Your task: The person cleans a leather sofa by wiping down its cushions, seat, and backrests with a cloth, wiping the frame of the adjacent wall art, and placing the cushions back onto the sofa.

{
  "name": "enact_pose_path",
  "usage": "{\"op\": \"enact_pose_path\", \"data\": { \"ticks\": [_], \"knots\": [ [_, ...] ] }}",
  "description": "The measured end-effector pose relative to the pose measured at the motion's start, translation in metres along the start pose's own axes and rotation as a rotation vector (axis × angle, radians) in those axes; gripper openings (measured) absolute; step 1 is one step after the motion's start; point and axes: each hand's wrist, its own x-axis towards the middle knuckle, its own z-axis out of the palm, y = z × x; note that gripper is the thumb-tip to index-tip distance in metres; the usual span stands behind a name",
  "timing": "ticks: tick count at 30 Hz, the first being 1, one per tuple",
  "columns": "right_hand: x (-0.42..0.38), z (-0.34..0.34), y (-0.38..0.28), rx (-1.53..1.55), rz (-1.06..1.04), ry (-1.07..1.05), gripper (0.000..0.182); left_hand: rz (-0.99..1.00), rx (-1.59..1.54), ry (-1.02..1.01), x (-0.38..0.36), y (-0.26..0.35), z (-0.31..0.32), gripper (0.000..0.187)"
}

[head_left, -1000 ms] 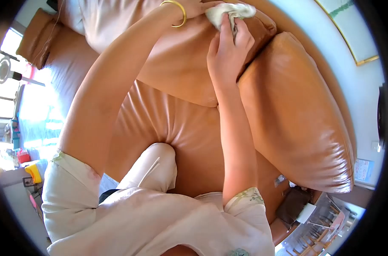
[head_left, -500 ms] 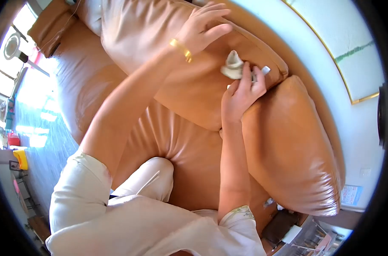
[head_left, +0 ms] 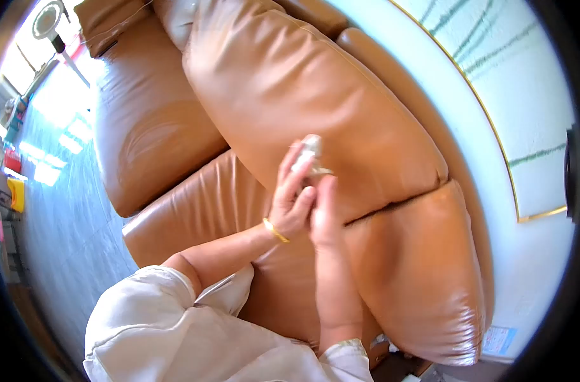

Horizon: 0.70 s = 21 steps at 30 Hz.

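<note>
My left hand, with a gold bangle on its wrist, and my right hand meet in front of me over a tan leather sofa. Both hold a small pale cloth bunched between the fingers, its top sticking up above them. The hands hover just in front of the lower edge of a big tan back cushion. A second back cushion lies to the right of my right forearm. My knee in pale trousers rests on the seat cushion.
Another seat cushion and an armrest lie to the left. A pale wall with a gold-framed picture runs behind the sofa. Shiny grey floor is at left, with a standing fan and small coloured items.
My left hand has come down off the back cushion's top and joined my right hand on the cloth. Both hands have drawn back toward me, and my view has shifted up the sofa.
</note>
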Motion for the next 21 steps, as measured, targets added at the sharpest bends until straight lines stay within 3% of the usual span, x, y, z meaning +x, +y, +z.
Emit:
{"op": "enact_pose_path", "data": {
  "ticks": [2, 3, 4, 5, 6, 8, 9, 11, 13, 17, 18, 19, 20, 21],
  "knots": [
    [-0.010, -0.011, -0.045, -0.265, -0.060, 0.058, 0.070, -0.044, -0.045, 0.032, 0.009, -0.001, 0.020, 0.044],
    [-0.016, -0.030, -0.059, -0.402, -0.095, 0.186, 0.056, -0.077, -0.027, 0.042, 0.016, 0.003, 0.031, 0.038],
    [-0.027, -0.048, -0.080, -0.950, -0.120, 0.303, 0.046, -0.042, -0.053, 0.018, 0.022, 0.008, 0.041, 0.032],
    [-0.024, -0.011, -0.116, -1.096, -0.338, 0.435, 0.039, -0.008, -0.080, -0.008, 0.028, 0.010, 0.051, 0.026],
    [-0.018, -0.028, -0.129, -1.398, -0.645, 0.450, 0.037, 0.168, -0.015, 0.041, 0.039, 0.007, 0.059, 0.025],
    [-0.006, -0.040, -0.155, -1.841, -0.996, 0.677, 0.035, 0.474, 0.185, 0.132, 0.061, 0.007, 0.069, 0.029],
    [0.000, -0.049, -0.162, -2.193, -0.946, 0.841, 0.037, 0.580, 0.263, 0.105, 0.062, 0.002, 0.075, 0.033],
    [0.022, -0.061, -0.162, -2.489, -0.739, 0.924, 0.042, 0.766, 0.422, -0.169, 0.067, -0.015, 0.070, 0.032],
    [0.034, -0.083, -0.154, -2.355, -0.660, 0.821, 0.044, 0.960, 0.621, -0.383, 0.084, -0.060, 0.051, 0.031],
    [0.038, -0.092, -0.145, -2.314, -0.656, 0.806, 0.044, 1.115, 0.856, -0.508, 0.147, -0.111, -0.013, 0.024],
    [0.039, -0.092, -0.143, -2.315, -0.701, 0.814, 0.044, 0.677, 1.053, -0.681, 0.178, -0.080, -0.031, 0.019],
    [0.041, -0.093, -0.140, -2.313, -0.706, 0.836, 0.044, 0.821, 1.182, -0.498, 0.202, -0.131, -0.060, 0.019],
    [0.042, -0.094, -0.139, -2.314, -0.710, 0.856, 0.043, 0.357, 1.154, -0.204, 0.228, -0.109, -0.067, 0.022],
    [0.043, -0.096, -0.137, -2.316, -0.714, 0.877, 0.043, 0.600, 1.134, -0.081, 0.260, -0.130, -0.104, 0.023]
  ]
}}
